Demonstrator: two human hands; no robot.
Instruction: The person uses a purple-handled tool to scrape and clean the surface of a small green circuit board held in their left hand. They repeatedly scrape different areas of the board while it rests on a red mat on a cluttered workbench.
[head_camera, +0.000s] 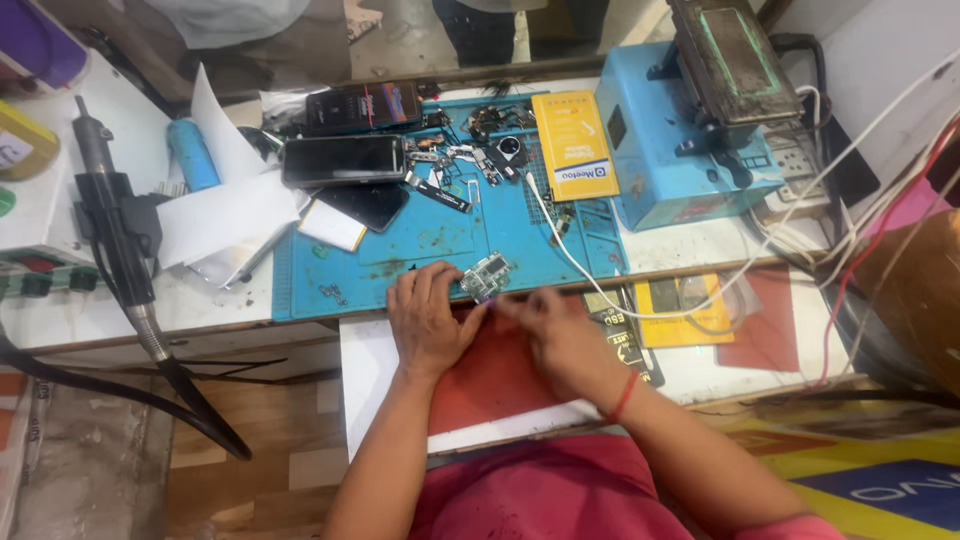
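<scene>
Leftmost, well away from the fingers, a black hot-air handle (112, 215) stands in its holder on the counter (90, 300), its hose trailing down off the edge. Nearer, up and left of the fingers, a blue cylinder (192, 153) and loose white papers (225, 215) lie beside a blue work mat (440, 245); two dark phones (343, 160) rest on the mat's far left part.

The left hand (428, 318) lies palm down at the mat's near edge, its fingers (470, 312) curled narrowly onto a small green circuit board (486, 276), pinching its near left corner. The board sits on that near edge, its long axis tilted, running from near-left up to far-right.

Just right of the board, the right hand (560, 335) is motion-blurred; its fingers (520, 305) are drawn close together beside the board, but whether they touch it I cannot tell. A red thread circles that wrist.

Beyond the fingers a white cable (560, 250) crosses the mat. Farther up and right lie a yellow flat pack (574, 145) and a blue machine (690, 140).
</scene>
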